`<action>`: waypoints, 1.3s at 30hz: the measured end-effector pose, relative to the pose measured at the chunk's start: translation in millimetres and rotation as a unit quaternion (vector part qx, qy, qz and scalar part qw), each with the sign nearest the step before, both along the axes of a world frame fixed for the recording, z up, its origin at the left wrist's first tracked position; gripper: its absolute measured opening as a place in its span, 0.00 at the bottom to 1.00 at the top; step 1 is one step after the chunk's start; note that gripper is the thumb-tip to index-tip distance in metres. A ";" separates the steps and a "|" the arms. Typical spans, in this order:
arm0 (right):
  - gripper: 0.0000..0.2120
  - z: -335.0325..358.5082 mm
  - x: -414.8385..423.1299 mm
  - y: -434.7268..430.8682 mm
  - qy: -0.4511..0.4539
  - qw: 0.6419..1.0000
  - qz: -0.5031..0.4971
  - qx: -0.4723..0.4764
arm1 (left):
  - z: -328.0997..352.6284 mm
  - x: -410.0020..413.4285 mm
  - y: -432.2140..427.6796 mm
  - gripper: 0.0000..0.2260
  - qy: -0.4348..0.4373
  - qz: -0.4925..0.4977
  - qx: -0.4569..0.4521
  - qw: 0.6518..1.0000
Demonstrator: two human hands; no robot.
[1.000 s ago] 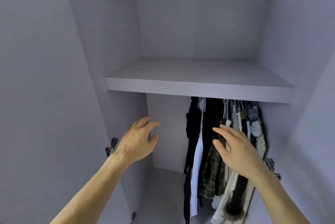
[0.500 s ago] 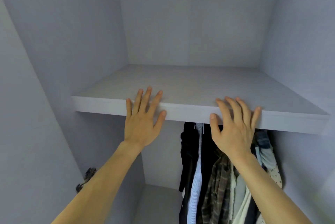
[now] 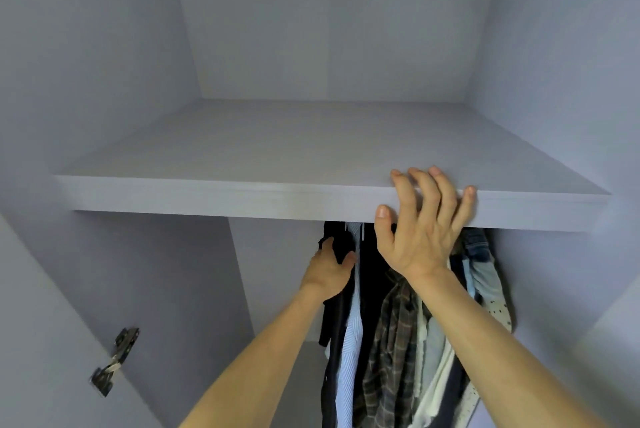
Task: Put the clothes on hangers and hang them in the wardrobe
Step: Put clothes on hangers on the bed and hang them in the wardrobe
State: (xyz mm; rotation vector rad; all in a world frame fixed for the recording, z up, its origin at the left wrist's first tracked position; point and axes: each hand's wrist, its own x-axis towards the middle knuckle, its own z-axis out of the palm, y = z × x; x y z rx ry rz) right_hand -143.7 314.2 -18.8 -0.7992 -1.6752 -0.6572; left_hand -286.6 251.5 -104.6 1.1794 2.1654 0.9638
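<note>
I look into a pale grey wardrobe with a bare shelf (image 3: 242, 164) across it. Below the shelf hang several garments bunched at the right: a black garment (image 3: 341, 240), a pale striped shirt (image 3: 349, 351), a plaid shirt (image 3: 391, 334), denim (image 3: 479, 247). My left hand (image 3: 327, 271) reaches under the shelf and grips the black garment at the left end of the row. My right hand (image 3: 420, 226) rests on the shelf's front edge, fingers spread over the top. The rail and hangers are hidden behind the shelf.
The space under the shelf left of the clothes shows only the wardrobe's back wall (image 3: 273, 271). A metal door hinge (image 3: 116, 360) sits on the left side panel. The wardrobe's right wall (image 3: 554, 289) is close to the clothes.
My left hand has left the shelf edge, dropped under the shelf and taken hold of the black garment. My right hand stays on the shelf edge. The view has moved closer.
</note>
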 end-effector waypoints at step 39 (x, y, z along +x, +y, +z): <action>0.29 -25.9 -8.8 -66.2 -0.083 0.964 0.222 -0.119 | -10.9 -14.2 -246.1 0.05 -0.073 0.240 0.124 0.960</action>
